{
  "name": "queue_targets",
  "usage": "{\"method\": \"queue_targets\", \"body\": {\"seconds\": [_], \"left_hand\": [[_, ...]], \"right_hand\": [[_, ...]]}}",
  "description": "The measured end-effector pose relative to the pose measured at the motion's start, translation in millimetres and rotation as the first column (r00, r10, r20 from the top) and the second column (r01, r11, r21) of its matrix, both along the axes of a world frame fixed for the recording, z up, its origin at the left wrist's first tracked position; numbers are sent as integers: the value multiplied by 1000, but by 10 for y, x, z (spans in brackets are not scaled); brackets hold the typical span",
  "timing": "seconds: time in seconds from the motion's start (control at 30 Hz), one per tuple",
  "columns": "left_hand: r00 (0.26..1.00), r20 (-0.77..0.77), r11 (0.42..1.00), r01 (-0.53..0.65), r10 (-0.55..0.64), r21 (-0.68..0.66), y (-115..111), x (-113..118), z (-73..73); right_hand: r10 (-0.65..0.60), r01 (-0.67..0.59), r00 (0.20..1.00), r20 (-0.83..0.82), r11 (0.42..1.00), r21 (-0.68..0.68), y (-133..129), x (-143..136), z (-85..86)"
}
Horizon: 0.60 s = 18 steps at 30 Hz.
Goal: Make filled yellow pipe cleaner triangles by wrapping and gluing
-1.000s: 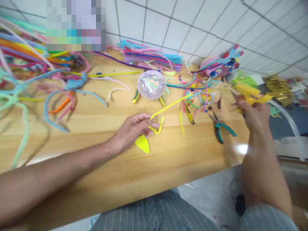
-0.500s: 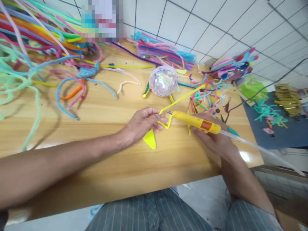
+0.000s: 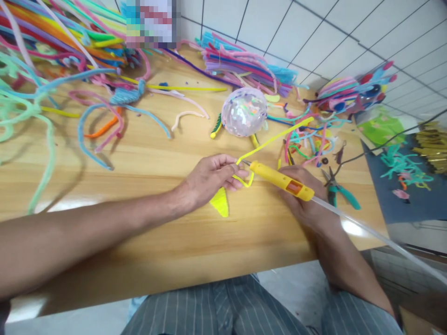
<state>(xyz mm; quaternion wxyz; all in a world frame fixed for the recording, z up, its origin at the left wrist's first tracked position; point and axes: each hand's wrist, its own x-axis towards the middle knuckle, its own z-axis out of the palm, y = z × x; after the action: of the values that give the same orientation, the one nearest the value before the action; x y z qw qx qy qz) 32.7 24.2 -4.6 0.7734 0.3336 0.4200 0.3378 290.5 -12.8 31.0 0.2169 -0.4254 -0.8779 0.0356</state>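
My left hand (image 3: pixel 221 172) pinches a bent yellow pipe cleaner (image 3: pixel 275 139), whose long end slants up to the right. Below the pinch, the pipe cleaner bends into an angular loop. A yellow wedge-shaped piece (image 3: pixel 220 202) shows under the same hand; whether the fingers hold it or it lies on the table I cannot tell. Wrapped around a yellow glue gun (image 3: pixel 275 177) is my right hand (image 3: pixel 300 193). The gun's metal nozzle points left and sits at the pipe cleaner beside my left fingertips. A clear glue stick (image 3: pixel 342 216) trails from its back.
Beyond the hands stands a clear decorated dome (image 3: pixel 244 111). Teal-handled pliers (image 3: pixel 338 188) lie to the right, near pipe cleaner scraps (image 3: pixel 310 139). Bundled pipe cleaners (image 3: pixel 244 65) rest by the tiled wall, with a larger heap (image 3: pixel 70 37) at left. A dark cord (image 3: pixel 391 139) crosses the right side.
The glue gun's nozzle has come closer to the pipe cleaner by my left fingers. The view has shifted slightly, and the pliers show more fully beside my right hand.
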Motion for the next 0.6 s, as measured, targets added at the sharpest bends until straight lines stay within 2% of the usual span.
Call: {"method": "queue_targets", "body": {"seconds": [0.13,0.27,0.6], "left_hand": [[1000,-4,1000,12,-12,0,-6,-5,32],[1000,-11,1000,10,-10,-4,-8,-9,57],[999,34,999,9,-8,-39,-1,1,6]], "right_hand": [[-11,10,999,41,1000,10,-8,-3,-17],[4,-4,1000,4,999,40,-2,-3,-36],[-17,15,998,54,999,38,-10,-10,-20]]}}
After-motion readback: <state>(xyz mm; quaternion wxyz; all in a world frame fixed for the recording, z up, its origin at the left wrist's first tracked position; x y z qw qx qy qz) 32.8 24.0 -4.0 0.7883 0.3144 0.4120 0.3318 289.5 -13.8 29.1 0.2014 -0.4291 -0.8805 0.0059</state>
